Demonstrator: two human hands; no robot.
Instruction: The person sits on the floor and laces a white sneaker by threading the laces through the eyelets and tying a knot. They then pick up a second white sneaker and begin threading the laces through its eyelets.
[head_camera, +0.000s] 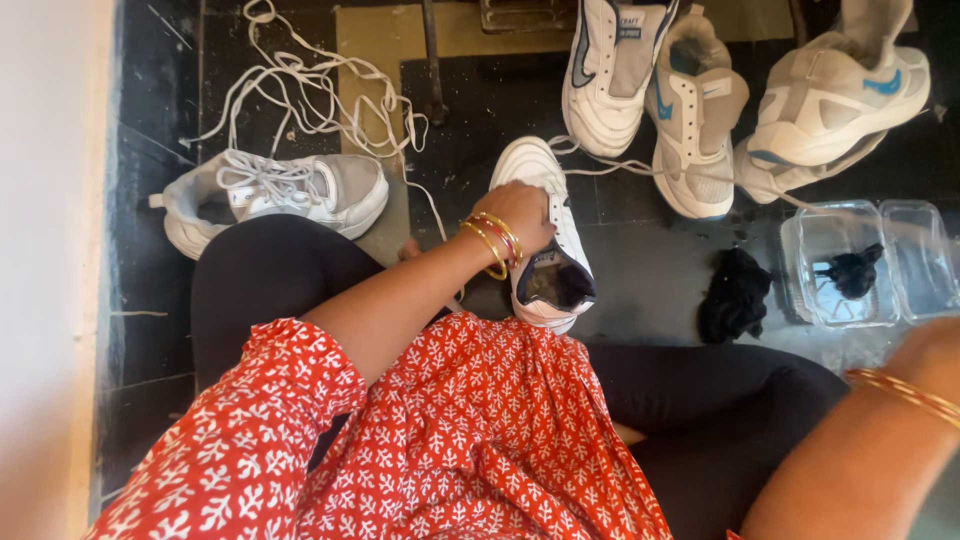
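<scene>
On dark tiled floor, left hand (520, 213) grips smooth white sneaker (545, 235).

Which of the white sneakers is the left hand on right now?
The white sneaker just before the knees, gripped by the left hand; the other sneakers lie untouched farther off.

I sat on a dark stone floor (640, 260), scuffed and dusty in soft daylight. A pale wall (45, 250) ran along my left side. Ahead, a tan mat (380, 40) lay flat on the floor.
</scene>
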